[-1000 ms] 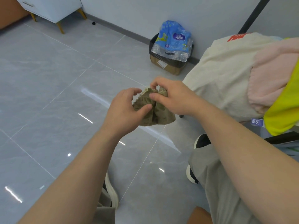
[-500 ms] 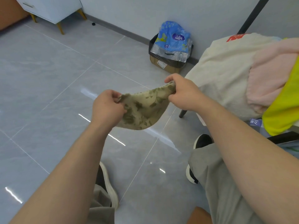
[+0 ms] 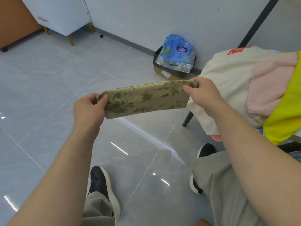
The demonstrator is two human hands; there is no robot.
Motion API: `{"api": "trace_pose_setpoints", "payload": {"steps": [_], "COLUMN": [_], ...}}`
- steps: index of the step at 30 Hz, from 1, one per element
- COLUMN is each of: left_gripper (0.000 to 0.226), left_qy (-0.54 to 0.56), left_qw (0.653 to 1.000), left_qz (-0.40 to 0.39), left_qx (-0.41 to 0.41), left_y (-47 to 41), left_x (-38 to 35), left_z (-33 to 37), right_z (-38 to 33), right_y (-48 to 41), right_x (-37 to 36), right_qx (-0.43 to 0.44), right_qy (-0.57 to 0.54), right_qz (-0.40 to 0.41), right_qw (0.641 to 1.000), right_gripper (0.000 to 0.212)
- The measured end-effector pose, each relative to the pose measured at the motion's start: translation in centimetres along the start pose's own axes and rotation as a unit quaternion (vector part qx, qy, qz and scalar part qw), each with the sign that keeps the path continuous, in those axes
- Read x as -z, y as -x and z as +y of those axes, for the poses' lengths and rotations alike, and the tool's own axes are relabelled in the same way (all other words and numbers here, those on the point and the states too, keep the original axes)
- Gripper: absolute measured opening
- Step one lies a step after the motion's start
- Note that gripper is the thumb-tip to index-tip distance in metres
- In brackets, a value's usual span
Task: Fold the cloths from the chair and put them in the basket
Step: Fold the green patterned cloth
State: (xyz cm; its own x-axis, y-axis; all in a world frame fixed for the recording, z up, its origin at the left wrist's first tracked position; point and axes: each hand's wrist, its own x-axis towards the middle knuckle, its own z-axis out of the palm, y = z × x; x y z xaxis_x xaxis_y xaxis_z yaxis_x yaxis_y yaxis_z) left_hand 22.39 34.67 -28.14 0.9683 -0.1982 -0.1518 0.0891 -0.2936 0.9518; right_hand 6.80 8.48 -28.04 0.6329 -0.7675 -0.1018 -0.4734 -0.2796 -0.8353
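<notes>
Hands pinch beige green-floral rectangular cloth [image 3: 145, 99] taut above grey tiled floor [image 3: 48, 88] — left hand [image 3: 88, 110] near-left end, right hand [image 3: 202, 95] far-right end.

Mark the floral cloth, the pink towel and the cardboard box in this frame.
floral cloth [image 3: 146, 99], head view, middle of the stretched panel.
pink towel [image 3: 270, 88], head view, its fluffy front face.
cardboard box [image 3: 170, 77], head view, its brown front side.

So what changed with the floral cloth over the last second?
The left hand moved left and the right hand moved right, stretching the bunched floral cloth into a flat, taut strip. Both hands kept their hold on it throughout. The pile of cloths on the chair stayed put.
</notes>
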Motion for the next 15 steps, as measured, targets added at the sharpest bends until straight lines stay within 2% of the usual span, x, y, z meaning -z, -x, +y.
{"api": "trace_pose_setpoints", "payload": {"steps": [4,6,8,15], "left_gripper": [0.011,0.011,0.012,0.009], "left_qy": [-0.001,-0.014,-0.028,-0.071], "left_qw": [0.998,0.995,0.99,0.966], "left_qz": [0.047,0.068,0.084,0.141], "left_qx": [-0.045,-0.076,-0.112,-0.205], "left_y": [0.3,0.3,0.4,1.3], "left_x": [-0.1,-0.2,-0.5,-1.0], "left_z": [0.4,0.5,0.7,1.6], "right_z": [-0.8,-1.3,-1.7,-2.1], "right_y": [0.2,0.5,1.0,1.6], "right_x": [-0.4,-0.7,-1.2,-1.9], "right_qx": [0.065,0.113,0.143,0.178], "right_qy": [-0.079,-0.072,-0.069,-0.029], "right_qz": [0.062,0.101,0.131,0.196], "right_qw": [0.993,0.986,0.979,0.964], "right_gripper": [0.007,0.005,0.014,0.028]}}
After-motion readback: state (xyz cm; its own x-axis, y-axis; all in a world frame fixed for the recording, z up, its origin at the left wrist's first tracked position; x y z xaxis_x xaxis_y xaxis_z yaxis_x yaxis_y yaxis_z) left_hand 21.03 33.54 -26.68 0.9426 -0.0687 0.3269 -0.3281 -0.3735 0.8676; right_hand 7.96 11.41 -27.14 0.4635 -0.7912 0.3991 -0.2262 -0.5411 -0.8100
